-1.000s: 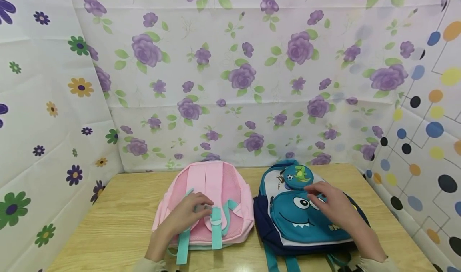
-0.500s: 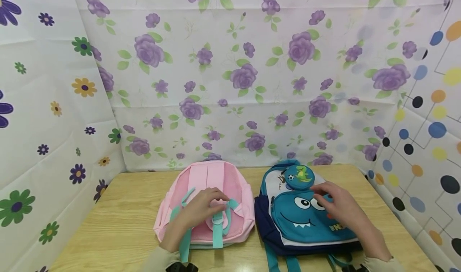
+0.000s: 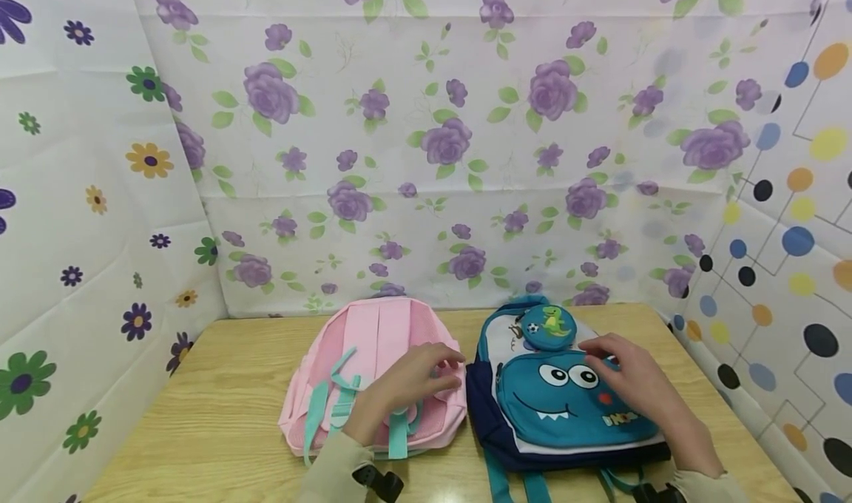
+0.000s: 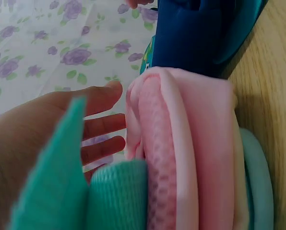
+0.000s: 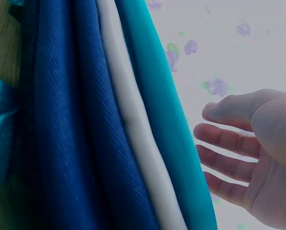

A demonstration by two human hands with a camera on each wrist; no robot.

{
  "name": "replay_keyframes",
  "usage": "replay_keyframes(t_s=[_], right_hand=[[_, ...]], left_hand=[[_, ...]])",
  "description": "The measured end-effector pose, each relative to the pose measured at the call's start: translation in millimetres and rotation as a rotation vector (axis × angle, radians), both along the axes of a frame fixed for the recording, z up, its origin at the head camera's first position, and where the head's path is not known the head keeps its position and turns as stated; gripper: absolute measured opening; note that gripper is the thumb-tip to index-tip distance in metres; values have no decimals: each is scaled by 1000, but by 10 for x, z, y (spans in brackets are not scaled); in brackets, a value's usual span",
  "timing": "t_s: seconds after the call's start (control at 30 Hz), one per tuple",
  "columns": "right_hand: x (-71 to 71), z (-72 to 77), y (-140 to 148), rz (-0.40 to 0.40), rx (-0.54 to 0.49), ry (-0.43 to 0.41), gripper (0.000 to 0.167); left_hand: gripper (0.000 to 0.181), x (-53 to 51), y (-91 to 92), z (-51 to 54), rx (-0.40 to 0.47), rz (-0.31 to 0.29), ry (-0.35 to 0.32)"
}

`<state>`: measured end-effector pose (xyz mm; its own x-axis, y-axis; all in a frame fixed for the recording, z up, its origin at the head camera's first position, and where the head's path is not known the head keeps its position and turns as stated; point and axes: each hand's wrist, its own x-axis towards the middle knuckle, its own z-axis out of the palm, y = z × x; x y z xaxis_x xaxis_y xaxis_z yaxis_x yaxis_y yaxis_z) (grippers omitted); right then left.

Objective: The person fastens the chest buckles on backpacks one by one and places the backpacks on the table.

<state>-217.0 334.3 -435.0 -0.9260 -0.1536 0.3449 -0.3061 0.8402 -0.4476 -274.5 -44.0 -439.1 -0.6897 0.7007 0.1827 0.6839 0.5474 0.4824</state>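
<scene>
A pink backpack (image 3: 379,340) lies on the table with its straps facing up. Teal webbing straps (image 3: 339,407) are loose across it. My left hand (image 3: 416,376) is over its right side, fingers relaxed; in the left wrist view the fingertips are at the pack's edge, and I cannot tell whether they touch. Beside it lies a blue and white backpack (image 3: 552,414) with a monster face on its front pocket and a round dinosaur pouch (image 3: 549,328). Above that pocket's right side is my right hand (image 3: 632,381), fingers loosely bent and holding nothing.
Both packs rest on a wooden table (image 3: 193,407). A floral cloth (image 3: 399,155) hangs behind it, with patterned cloths at the left and right. Teal straps (image 3: 499,481) of the blue pack trail toward the front edge.
My left hand has moved right across the pink backpack, from its middle straps to its right side, uncovering the left strap. The right hand has shifted slightly to the right.
</scene>
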Motion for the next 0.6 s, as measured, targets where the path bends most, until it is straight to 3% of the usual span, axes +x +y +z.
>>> replay_keyframes(t_s=[0.27,0.6], right_hand=[[-15,-19,124,-10,-20,-25,22],[-56,-81,207,-24,-17,-61,24]], left_hand=[[36,-24,273,80,-86,-14,57],[42,-117,558,91,-247,96,101]])
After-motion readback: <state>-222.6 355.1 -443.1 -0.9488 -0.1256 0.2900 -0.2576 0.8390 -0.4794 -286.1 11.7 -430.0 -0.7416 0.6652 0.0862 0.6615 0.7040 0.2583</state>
